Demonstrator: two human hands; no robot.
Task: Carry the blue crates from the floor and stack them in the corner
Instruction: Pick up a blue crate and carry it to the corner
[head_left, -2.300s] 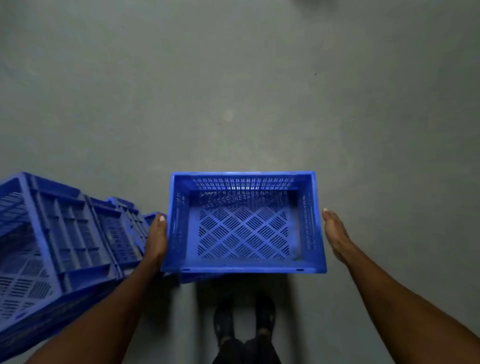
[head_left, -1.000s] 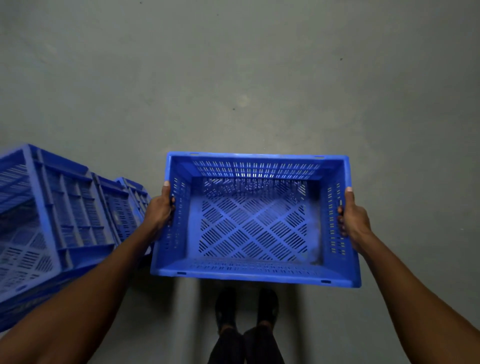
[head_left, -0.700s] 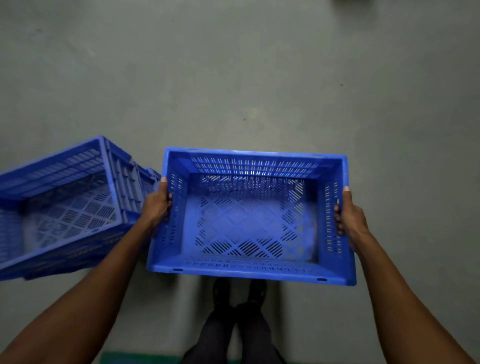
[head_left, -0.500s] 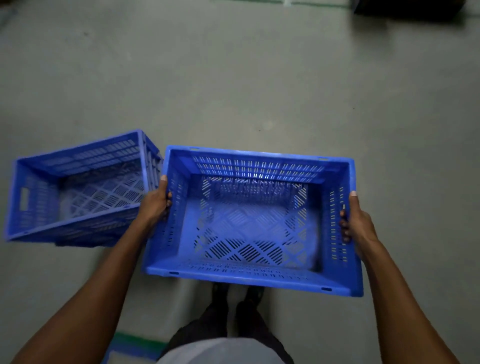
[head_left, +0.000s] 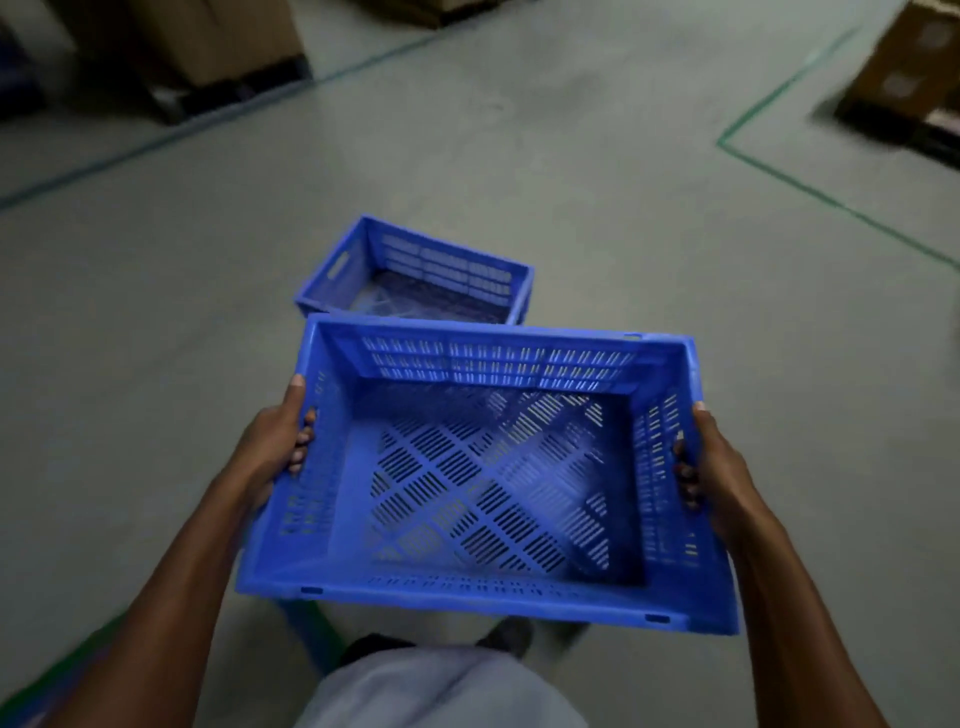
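Blue crate, a slotted plastic one with a diamond-pattern lattice floor, is held up off the ground in front of the person, open side up and empty. It hangs level or nearly so, its long sides running left to right across the view.

The left hand grips the left short wall: the thumb lies along the top rim and the fingers curl through the handle slot in that wall, their tips showing on the inside. The right hand grips the right short wall the same way, thumb up on the rim and fingers hooked through the slot. Both forearms reach in from the bottom corners of the view.

Beyond the held crate, and partly hidden by its far rim, a second blue crate sits on the grey floor, also open side up, turned at a slight angle, with a handle cut-out visible in its left wall. The two crates do not touch; the carried one is above and nearer.

Green floor lines mark out a corner at the upper right, and another line runs diagonally across the upper left. Cardboard boxes on a dark pallet stand at the top left, and another brown box at the top right, both blurred. Below the crate a dark shoe and pale clothing show, with a blue-green strip on the floor at the lower left.
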